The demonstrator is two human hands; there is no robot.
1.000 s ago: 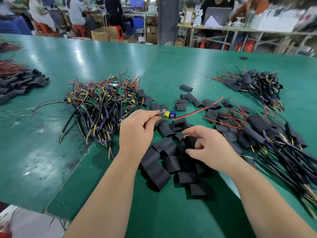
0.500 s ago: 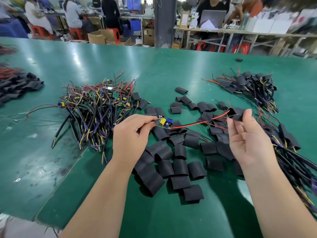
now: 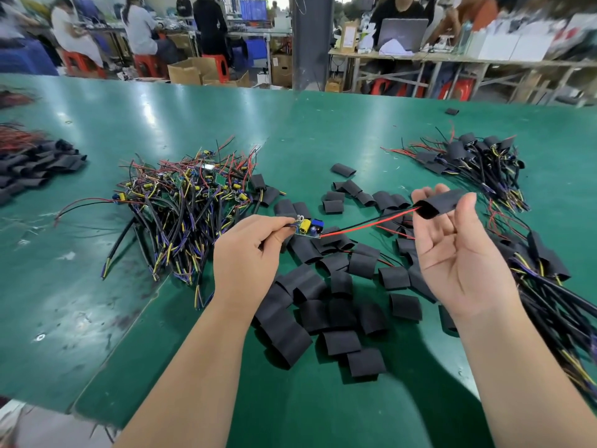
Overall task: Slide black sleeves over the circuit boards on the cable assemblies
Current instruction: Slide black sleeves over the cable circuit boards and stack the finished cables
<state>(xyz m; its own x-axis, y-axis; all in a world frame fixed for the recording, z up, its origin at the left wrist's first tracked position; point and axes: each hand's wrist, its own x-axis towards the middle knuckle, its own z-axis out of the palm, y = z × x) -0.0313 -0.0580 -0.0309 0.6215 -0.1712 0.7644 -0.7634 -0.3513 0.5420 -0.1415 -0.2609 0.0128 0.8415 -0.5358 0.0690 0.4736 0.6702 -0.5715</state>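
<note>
Overhead, the left hand pinches a circuit board; its red and black wires enter a black sleeve pinched by the right hand, above loose sleeves on the green table.

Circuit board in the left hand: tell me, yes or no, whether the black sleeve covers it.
No, the circuit board is bare in the left hand; the black sleeve in the right hand only meets the wires.

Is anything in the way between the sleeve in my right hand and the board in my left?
Nothing visible. Between the circuit board and the sleeve run only the red and black wires, reaching the sleeve's open end.
</note>
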